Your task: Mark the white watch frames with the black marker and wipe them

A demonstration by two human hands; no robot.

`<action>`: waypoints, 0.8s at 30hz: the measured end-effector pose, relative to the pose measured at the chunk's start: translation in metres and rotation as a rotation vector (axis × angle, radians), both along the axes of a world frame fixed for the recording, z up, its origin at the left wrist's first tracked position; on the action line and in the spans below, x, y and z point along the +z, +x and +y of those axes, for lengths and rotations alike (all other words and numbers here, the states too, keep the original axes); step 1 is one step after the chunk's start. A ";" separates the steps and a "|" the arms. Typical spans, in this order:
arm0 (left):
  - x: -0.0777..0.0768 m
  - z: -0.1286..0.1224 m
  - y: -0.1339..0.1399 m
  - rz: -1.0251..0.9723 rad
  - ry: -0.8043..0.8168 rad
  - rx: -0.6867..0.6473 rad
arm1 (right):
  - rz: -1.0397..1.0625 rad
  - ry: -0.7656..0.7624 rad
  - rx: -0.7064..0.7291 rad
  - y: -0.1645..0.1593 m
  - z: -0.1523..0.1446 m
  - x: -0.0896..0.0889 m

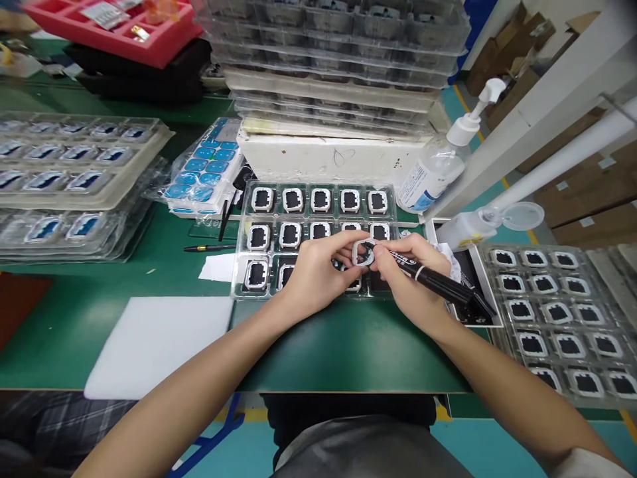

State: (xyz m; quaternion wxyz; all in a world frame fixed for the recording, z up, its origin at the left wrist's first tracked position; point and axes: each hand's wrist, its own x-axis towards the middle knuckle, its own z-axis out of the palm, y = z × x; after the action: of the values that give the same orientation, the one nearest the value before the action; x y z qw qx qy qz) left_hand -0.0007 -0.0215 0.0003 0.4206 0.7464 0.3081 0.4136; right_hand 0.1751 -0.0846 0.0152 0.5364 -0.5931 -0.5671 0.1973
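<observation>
Both forearms reach in over the green mat [348,352], and the left hand [313,272] pinches a small grey-framed part [361,253] between thumb and fingers, just above the clear tray [239,265] of matching parts. Right hand [408,279] meets it there, fingers on the same part while gripping a black marker [442,284] that angles off right. Beyond stands a pump bottle [438,166], then stacked trays [338,46].

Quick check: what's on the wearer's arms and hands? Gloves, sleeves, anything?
Left hand and right hand are bare: no gloves, no visible rings or watch. Both forearms are uncovered up to the frame edge; a bit of pale sleeve shows at the right upper arm.
</observation>
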 end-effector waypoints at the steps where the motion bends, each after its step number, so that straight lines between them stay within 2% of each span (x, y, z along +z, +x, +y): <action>1: 0.000 0.000 0.000 0.000 -0.001 0.000 | -0.001 0.002 0.008 0.000 0.000 0.000; 16: 0.001 0.000 0.000 0.014 0.000 0.003 | 0.029 0.021 -0.023 -0.001 0.000 -0.001; 24: 0.001 0.000 0.000 0.006 -0.012 -0.003 | -0.005 0.045 0.017 -0.001 0.000 0.002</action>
State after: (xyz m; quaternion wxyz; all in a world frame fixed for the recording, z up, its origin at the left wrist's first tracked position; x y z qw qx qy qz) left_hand -0.0010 -0.0219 0.0009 0.4246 0.7456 0.3108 0.4089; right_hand 0.1739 -0.0846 0.0167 0.5464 -0.5764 -0.5779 0.1877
